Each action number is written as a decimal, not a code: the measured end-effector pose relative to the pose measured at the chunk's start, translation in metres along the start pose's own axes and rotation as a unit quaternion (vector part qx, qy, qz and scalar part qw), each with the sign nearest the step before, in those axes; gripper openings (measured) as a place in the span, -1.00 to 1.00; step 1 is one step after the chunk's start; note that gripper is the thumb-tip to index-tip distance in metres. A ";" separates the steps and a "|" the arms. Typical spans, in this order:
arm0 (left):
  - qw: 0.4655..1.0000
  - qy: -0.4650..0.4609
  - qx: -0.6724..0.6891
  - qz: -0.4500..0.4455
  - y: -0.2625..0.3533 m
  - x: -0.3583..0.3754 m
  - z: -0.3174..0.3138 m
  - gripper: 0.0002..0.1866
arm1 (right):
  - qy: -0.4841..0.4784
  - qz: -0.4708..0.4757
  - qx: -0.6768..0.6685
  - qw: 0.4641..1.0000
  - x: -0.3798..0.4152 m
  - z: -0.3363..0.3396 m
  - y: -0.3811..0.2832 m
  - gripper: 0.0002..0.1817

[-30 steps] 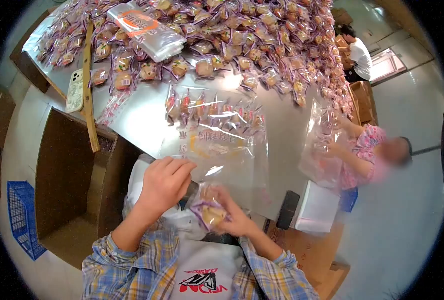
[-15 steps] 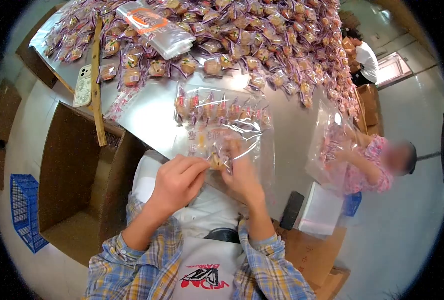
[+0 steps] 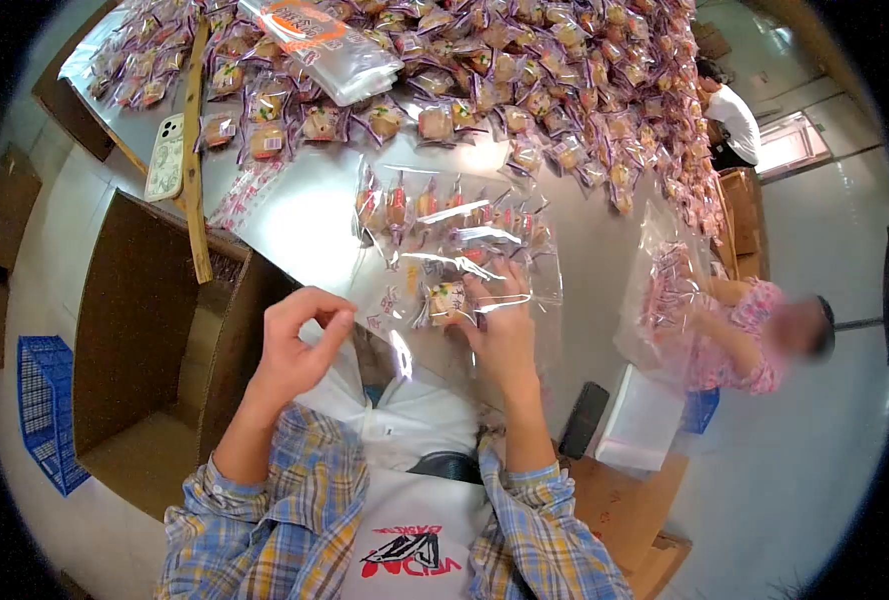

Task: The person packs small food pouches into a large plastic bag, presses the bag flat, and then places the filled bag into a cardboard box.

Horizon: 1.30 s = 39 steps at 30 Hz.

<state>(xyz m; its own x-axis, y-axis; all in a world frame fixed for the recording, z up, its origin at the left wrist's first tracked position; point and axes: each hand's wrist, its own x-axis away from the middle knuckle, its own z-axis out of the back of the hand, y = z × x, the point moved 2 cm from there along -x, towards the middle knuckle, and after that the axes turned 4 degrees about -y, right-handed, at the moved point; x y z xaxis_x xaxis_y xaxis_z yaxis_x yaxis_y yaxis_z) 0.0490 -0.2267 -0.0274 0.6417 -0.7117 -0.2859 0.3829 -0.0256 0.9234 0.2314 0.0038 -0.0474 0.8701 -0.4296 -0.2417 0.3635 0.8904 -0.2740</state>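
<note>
A large clear plastic bag [image 3: 540,285] lies on the metal table before me, with a row of individually wrapped small cakes [image 3: 427,207] in its far part. My right hand [image 3: 505,325] reaches in under the bag's film. Its thumb and fingers close on one wrapped cake [image 3: 447,302], whose wrapper has a pale printed face. Left of the bag's near edge, my left hand [image 3: 303,345] hangs over my lap, thumb and forefinger tips together. Nothing shows between them, and the hand is apart from the bag.
Heaped wrapped cakes [image 3: 555,90] cover the table's far side, with a stack of printed bags [image 3: 330,55] on top. A wooden strip [image 3: 194,160] and a phone [image 3: 167,165] lie left. An open carton [image 3: 150,350] stands at my left; a person [image 3: 735,320] handles another bag at right.
My left hand has drawn back to the left, away from the cake and the bag. My right hand keeps the cake, which has shifted slightly away from me inside the bag.
</note>
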 end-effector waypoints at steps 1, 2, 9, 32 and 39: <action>1.000 0.016 -0.014 -0.002 -0.009 -0.002 0.002 -0.94 | -0.002 0.004 -0.003 1.000 0.001 -0.002 0.001 -0.38; 0.999 0.034 -0.022 0.002 -0.018 -0.006 0.003 -0.94 | -0.004 0.009 -0.006 1.000 0.002 -0.006 0.002 -0.38; 0.990 0.108 -0.063 0.060 -0.088 -0.071 0.013 -0.80 | 0.088 0.002 0.121 0.989 0.004 -0.013 -0.009 -0.45; 0.949 0.094 -0.301 -0.027 -0.113 -0.088 -0.006 -0.93 | -0.056 0.033 -0.350 0.934 -0.034 -0.066 -0.060 -0.18; 0.948 0.100 -0.300 -0.029 -0.111 -0.087 -0.006 -0.95 | 0.010 0.073 -0.286 0.956 -0.033 -0.061 -0.073 -0.23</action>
<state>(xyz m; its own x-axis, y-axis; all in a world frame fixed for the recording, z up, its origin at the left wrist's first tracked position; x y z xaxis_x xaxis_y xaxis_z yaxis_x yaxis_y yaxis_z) -0.0453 -0.1581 -0.1066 0.6974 -0.5732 -0.4302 0.6928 0.3854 0.6095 0.1560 -0.0560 -0.0765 0.8890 -0.3149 -0.3326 -0.0074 0.7163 -0.6978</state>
